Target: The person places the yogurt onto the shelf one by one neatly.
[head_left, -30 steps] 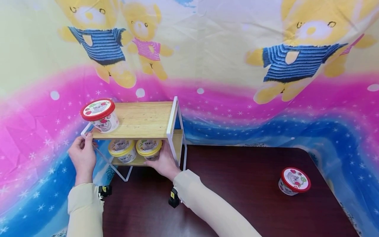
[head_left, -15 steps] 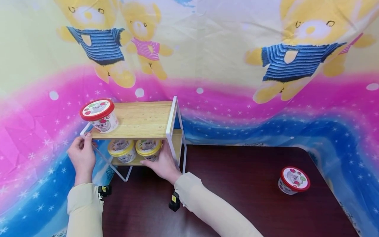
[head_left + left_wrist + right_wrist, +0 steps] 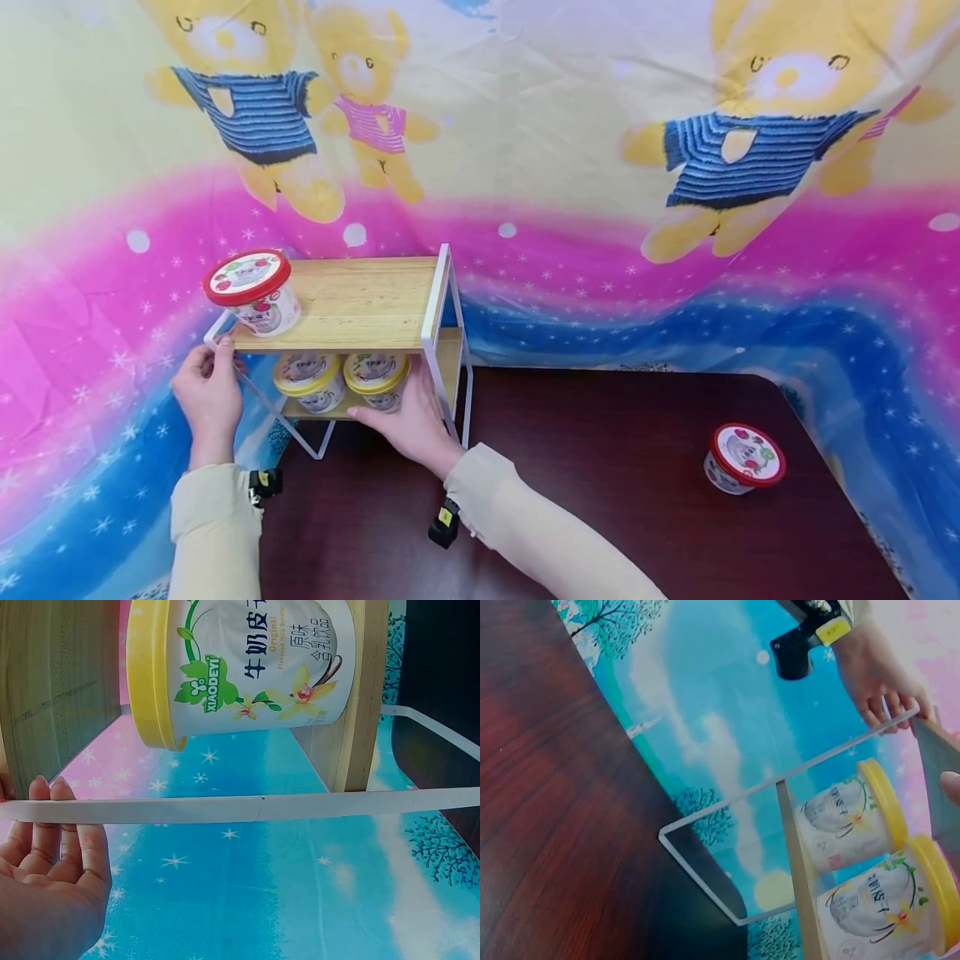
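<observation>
A small two-tier wooden shelf (image 3: 360, 300) with a white metal frame stands at the left of the dark table. My left hand (image 3: 212, 396) grips its front left corner, fingers curled round the white frame bar (image 3: 262, 808). Two tubs with yellow lids are side by side on the lower board: the left tub (image 3: 318, 392) and the right tub (image 3: 375, 379). My right hand (image 3: 414, 421) reaches in beside the right tub, thumb extended in front and apart from it; the other fingers are partly hidden behind the tub and frame. A red-lidded tub (image 3: 255, 292) sits on the top board's left end.
Another red-lidded tub (image 3: 745, 458) stands on the dark table (image 3: 585, 467) at the far right. A cloth backdrop (image 3: 555, 208) printed with bears hangs right behind the table and shelf.
The right thumb has moved left, away from the right yellow-lidded tub, and the right wrist has shifted slightly down and right. The left hand, shelf and tubs stay in place.
</observation>
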`<act>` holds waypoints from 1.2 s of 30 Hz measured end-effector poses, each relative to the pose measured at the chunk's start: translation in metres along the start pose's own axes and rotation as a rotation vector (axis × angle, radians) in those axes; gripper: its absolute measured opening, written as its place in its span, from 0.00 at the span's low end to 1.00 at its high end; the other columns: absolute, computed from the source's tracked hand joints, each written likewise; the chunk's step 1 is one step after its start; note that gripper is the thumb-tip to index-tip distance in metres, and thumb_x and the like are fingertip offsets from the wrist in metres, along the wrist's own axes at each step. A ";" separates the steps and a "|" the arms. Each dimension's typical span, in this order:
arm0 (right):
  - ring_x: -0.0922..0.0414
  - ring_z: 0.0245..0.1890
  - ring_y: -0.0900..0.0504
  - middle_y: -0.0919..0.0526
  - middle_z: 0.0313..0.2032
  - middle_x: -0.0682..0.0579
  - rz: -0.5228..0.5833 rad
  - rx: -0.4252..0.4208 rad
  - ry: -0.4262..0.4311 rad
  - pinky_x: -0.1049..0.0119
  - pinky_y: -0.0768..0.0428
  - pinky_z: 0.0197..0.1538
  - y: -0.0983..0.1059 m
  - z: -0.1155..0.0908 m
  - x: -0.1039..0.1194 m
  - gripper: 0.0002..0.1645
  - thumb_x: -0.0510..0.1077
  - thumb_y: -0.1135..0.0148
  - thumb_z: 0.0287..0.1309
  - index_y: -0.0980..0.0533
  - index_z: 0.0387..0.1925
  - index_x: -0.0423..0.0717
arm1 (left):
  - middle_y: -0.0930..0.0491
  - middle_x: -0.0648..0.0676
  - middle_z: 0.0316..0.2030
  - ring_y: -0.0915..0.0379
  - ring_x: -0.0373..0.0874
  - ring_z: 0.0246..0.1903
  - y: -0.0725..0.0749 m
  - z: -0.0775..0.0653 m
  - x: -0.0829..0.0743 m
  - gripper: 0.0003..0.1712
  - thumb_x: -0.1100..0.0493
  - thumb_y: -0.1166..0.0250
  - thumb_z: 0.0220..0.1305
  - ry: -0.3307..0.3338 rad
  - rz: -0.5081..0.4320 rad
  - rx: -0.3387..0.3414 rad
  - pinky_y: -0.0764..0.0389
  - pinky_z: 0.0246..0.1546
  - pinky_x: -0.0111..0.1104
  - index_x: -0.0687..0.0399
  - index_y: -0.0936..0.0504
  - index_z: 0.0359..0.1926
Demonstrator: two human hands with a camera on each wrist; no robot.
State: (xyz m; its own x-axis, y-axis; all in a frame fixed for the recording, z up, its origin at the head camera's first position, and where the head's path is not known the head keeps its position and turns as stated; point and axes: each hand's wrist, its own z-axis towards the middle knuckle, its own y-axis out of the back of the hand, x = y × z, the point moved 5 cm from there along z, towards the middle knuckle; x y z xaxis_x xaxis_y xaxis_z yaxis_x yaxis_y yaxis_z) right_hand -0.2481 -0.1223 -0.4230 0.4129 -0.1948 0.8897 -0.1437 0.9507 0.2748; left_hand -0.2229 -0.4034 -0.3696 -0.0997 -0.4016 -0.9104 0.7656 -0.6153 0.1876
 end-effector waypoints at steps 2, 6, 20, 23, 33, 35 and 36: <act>0.60 0.71 0.42 0.45 0.71 0.62 0.008 -0.001 0.008 0.57 0.41 0.72 0.001 -0.002 0.003 0.74 0.55 0.16 0.46 0.63 0.78 0.72 | 0.18 0.49 0.29 0.23 0.36 0.30 0.000 0.000 0.000 0.17 0.45 0.40 0.75 0.006 -0.001 0.003 0.26 0.32 0.24 0.53 0.18 0.38; 0.58 0.71 0.41 0.44 0.71 0.61 0.008 0.004 0.020 0.57 0.40 0.71 0.004 -0.006 0.010 0.72 0.54 0.17 0.47 0.61 0.78 0.70 | 0.19 0.46 0.28 0.23 0.36 0.29 0.000 0.000 0.000 0.17 0.46 0.40 0.75 0.007 -0.002 0.002 0.26 0.32 0.24 0.53 0.17 0.39; 0.58 0.73 0.45 0.47 0.75 0.54 0.053 0.181 -0.075 0.49 0.39 0.70 0.012 -0.030 0.023 0.69 0.65 0.23 0.50 0.59 0.80 0.61 | 0.20 0.42 0.27 0.24 0.35 0.29 -0.001 0.001 0.001 0.17 0.46 0.41 0.76 -0.011 -0.007 -0.008 0.25 0.35 0.24 0.55 0.19 0.37; 0.55 0.74 0.45 0.48 0.76 0.54 0.044 0.223 -0.104 0.46 0.39 0.70 0.014 -0.036 0.025 0.69 0.67 0.24 0.50 0.59 0.80 0.59 | 0.20 0.42 0.28 0.24 0.35 0.29 -0.001 0.000 0.001 0.17 0.46 0.41 0.76 0.001 -0.004 -0.010 0.25 0.35 0.23 0.54 0.17 0.40; 0.62 0.74 0.47 0.48 0.76 0.64 0.041 0.265 -0.130 0.44 0.40 0.70 0.031 -0.052 0.024 0.67 0.70 0.25 0.49 0.57 0.80 0.68 | 0.20 0.42 0.29 0.24 0.34 0.31 -0.001 0.000 0.002 0.16 0.46 0.41 0.76 0.024 -0.006 -0.011 0.25 0.36 0.23 0.52 0.16 0.42; 0.64 0.74 0.47 0.47 0.76 0.65 0.038 0.263 -0.088 0.46 0.40 0.71 0.036 -0.055 0.025 0.66 0.68 0.25 0.50 0.56 0.80 0.67 | 0.20 0.42 0.29 0.24 0.35 0.31 -0.001 0.000 0.002 0.16 0.46 0.41 0.75 0.023 -0.011 -0.013 0.25 0.36 0.23 0.52 0.16 0.41; 0.64 0.74 0.47 0.46 0.76 0.66 0.033 0.262 -0.065 0.46 0.40 0.71 0.038 -0.056 0.025 0.66 0.68 0.24 0.51 0.55 0.80 0.66 | 0.20 0.42 0.29 0.24 0.34 0.31 -0.001 0.000 0.002 0.16 0.46 0.41 0.75 0.024 -0.012 -0.014 0.25 0.36 0.23 0.52 0.17 0.41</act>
State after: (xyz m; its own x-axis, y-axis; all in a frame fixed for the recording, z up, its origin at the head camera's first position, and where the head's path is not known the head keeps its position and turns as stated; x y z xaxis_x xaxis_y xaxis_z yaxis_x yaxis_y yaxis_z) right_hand -0.1932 -0.0778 -0.4112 0.3469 -0.1879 0.9189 -0.3878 0.8633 0.3229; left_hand -0.2244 -0.4036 -0.3715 -0.0944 -0.3778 -0.9210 0.7732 -0.6106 0.1712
